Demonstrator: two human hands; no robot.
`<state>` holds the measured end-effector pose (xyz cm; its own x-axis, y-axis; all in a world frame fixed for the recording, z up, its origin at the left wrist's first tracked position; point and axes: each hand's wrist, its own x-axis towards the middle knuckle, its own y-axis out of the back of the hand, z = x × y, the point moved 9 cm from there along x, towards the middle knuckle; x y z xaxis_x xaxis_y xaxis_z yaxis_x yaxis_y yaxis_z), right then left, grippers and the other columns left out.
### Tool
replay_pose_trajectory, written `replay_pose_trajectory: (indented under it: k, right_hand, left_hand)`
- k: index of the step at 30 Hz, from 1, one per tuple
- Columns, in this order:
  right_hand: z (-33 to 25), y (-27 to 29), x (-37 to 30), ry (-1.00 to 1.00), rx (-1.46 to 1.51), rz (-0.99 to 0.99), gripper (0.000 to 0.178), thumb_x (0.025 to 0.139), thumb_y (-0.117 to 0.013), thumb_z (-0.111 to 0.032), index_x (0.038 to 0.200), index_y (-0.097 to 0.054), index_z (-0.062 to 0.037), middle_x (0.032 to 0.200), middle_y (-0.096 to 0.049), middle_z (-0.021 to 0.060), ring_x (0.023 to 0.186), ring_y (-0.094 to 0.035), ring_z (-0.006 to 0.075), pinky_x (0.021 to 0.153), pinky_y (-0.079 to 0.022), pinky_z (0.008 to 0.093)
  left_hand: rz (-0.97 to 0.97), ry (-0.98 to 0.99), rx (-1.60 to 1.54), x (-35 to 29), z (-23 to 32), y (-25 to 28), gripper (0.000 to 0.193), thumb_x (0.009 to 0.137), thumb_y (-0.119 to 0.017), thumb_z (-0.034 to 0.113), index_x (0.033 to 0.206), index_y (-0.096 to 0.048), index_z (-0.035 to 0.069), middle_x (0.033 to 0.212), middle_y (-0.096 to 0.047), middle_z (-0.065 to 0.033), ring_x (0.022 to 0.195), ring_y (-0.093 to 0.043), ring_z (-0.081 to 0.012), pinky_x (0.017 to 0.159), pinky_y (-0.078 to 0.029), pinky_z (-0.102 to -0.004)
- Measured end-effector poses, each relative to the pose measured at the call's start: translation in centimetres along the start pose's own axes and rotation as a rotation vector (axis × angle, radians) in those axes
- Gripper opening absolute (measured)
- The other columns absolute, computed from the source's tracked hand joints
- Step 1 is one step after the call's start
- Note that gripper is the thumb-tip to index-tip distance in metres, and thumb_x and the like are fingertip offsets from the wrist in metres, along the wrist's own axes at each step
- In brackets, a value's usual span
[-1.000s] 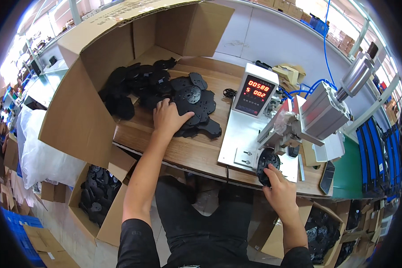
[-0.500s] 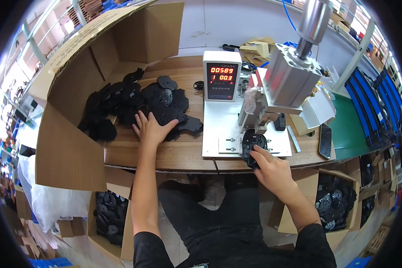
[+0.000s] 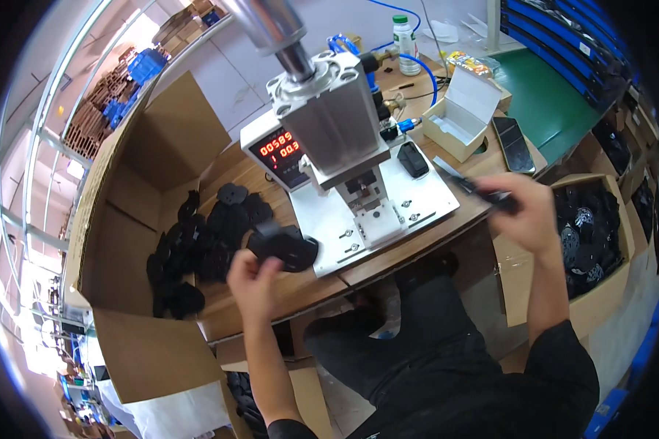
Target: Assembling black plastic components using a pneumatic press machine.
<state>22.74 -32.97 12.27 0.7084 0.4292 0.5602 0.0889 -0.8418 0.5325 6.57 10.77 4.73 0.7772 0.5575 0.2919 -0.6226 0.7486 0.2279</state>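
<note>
My left hand [image 3: 252,285] pinches a flat black plastic part [image 3: 294,250] at its edge, beside the white base of a bench press [image 3: 326,117]. Out to the right, my right hand [image 3: 526,216] is closed on another black plastic part [image 3: 499,199], seen edge-on and smeared by motion. It hovers above the front edge of the table, near a carton on the floor side. Under the press head, the metal fixture [image 3: 377,223] shows its bare top. Left of the press lies a heap of black plastic parts [image 3: 220,227], partly inside a tipped cardboard box [image 3: 135,351].
A control box [image 3: 274,150] with a red display stands behind the press. To the right are a small open carton [image 3: 458,121], a phone [image 3: 514,145] and a bottle [image 3: 405,45]. A carton [image 3: 622,219] full of black parts sits at right, below table height.
My right hand has carried the black part off the press fixture to the right. My left hand has picked a part from the heap and moved toward the press. The view has turned right.
</note>
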Motion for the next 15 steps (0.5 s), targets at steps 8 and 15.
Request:
replay_pose_trajectory:
  k: [8,15]
  right_hand:
    - [19.7,19.4,-24.0,-0.57,-0.755,0.551,0.038,0.087,-0.063,-0.001,0.125,-0.065,-0.0046,0.118,-0.07,0.0175,0.111,-0.067,0.033,0.097,-0.05,0.0383]
    - [24.6,18.5,-33.7,-0.93,-0.982,0.345,0.045,0.087,-0.074,-0.022,0.127,-0.064,-0.0056,0.137,-0.062,0.0148,0.127,-0.058,0.0333,0.107,-0.044,0.0421]
  left_hand:
    - [-0.496,-1.194,0.394,-8.2,10.8,-15.2,0.012,0.081,-0.071,-0.004,0.088,-0.062,-0.002,0.113,-0.072,-0.0204,0.104,-0.072,-0.0346,0.092,-0.061,-0.0432]
    - [-0.419,-1.035,0.293,-5.1,5.5,-16.5,0.011,0.082,-0.069,-0.003,0.09,-0.062,-0.002,0.118,-0.071,-0.0192,0.11,-0.07,-0.0354,0.095,-0.059,-0.0458]
